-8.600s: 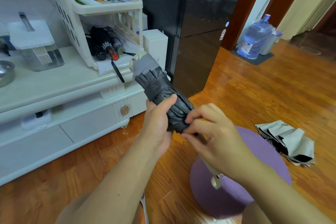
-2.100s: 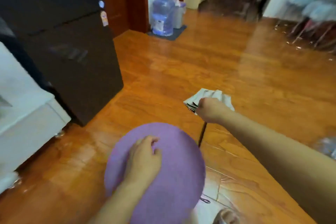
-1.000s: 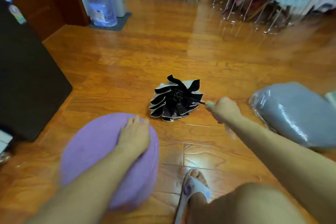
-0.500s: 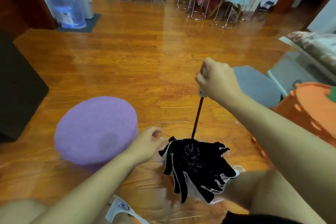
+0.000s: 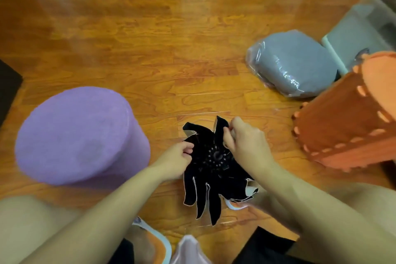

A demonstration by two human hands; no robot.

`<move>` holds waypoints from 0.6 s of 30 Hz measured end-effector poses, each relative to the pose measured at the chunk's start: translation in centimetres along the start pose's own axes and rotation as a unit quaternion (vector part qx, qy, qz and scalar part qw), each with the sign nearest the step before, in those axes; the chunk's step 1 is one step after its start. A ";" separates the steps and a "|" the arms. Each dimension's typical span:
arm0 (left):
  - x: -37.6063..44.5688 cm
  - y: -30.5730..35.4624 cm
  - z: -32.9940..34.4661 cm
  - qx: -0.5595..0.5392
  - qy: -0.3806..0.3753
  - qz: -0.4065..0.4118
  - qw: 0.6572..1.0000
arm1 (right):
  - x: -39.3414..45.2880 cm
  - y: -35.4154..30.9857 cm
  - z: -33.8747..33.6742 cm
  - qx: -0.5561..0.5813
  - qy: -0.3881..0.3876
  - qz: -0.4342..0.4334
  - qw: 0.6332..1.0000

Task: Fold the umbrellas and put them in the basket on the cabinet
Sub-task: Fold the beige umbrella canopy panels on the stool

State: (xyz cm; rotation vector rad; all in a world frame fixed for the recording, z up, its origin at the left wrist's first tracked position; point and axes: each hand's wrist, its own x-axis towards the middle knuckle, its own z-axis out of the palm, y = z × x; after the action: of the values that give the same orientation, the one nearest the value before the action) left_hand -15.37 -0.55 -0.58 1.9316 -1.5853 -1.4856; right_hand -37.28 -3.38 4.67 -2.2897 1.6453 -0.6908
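A collapsed umbrella (image 5: 211,174) with a black lining and pale outer fabric hangs open-end up between my hands, low over the wooden floor, its folds splayed like petals. My left hand (image 5: 174,162) pinches a fold at the umbrella's left edge. My right hand (image 5: 244,146) grips the umbrella's upper right side, fingers curled over folds near the hub. The handle and shaft are hidden. The basket and the cabinet are out of view.
A purple round stool (image 5: 79,135) stands at the left. An orange felt bin (image 5: 351,113) is at the right, a grey cushion in plastic wrap (image 5: 293,62) behind it. My knees and a slipper (image 5: 154,240) fill the bottom edge.
My right hand came down from the raised shaft onto the canopy. My left hand moved in and took a fold. The view tilted further down.
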 end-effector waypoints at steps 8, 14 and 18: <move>2.3 -3.5 3.3 0.111 0.029 -0.015 0.993 | -3.6 3.7 7.4 0.014 -0.044 0.053 0.998; 3.4 -4.5 3.3 0.079 0.033 -0.034 0.996 | -4.0 4.6 10.4 0.009 -0.020 0.034 0.999; 2.8 -4.2 2.4 0.071 0.026 -0.040 0.996 | -3.5 4.5 10.6 0.010 -0.030 0.032 0.999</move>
State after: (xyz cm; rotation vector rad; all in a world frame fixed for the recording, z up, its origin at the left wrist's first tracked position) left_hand -15.05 -0.37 -6.16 2.1156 -1.6504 -1.3748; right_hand -36.51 -2.45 -7.30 -2.2108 1.6702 -0.6154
